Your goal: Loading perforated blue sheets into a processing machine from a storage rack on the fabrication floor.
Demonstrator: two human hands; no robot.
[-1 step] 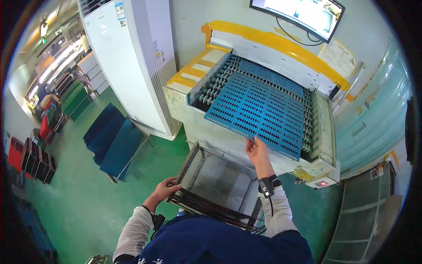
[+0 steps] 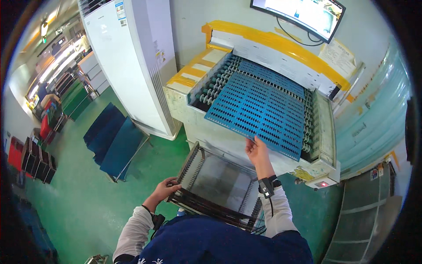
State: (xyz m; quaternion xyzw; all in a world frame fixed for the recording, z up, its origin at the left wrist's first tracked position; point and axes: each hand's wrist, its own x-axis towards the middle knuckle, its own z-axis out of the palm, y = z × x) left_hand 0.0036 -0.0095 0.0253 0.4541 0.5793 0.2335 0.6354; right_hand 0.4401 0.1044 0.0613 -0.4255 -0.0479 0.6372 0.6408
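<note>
A green floor (image 2: 79, 198) runs through this workroom, with pale walls (image 2: 189, 26) behind. In front of me, the person's right grip (image 2: 257, 152) is closed in a pinch, thumb and fingers on the near edge of a blue perforated panel (image 2: 259, 108). The left grip (image 2: 165, 189) is curled around the near left corner of a toothed rack (image 2: 211, 204); how firmly, I can't tell from here.

The panel lies sloping on the rollers (image 2: 220, 79) of a pale machine (image 2: 211, 136), its near edge jutting over the front. Behind it, across a narrow strip of rollers, sits a second blue panel (image 2: 272, 77). The rack stands low between the person and the machine.

Yellow tape (image 2: 281, 39) covers the machine's back ledge, and a lit screen (image 2: 305, 15) hangs above. To the left rises a tall white cabinet (image 2: 118, 57), with dark blue sheets (image 2: 121, 152) leaning on a stand near its foot. Clear plastic sheeting (image 2: 373, 110) hangs at right.
</note>
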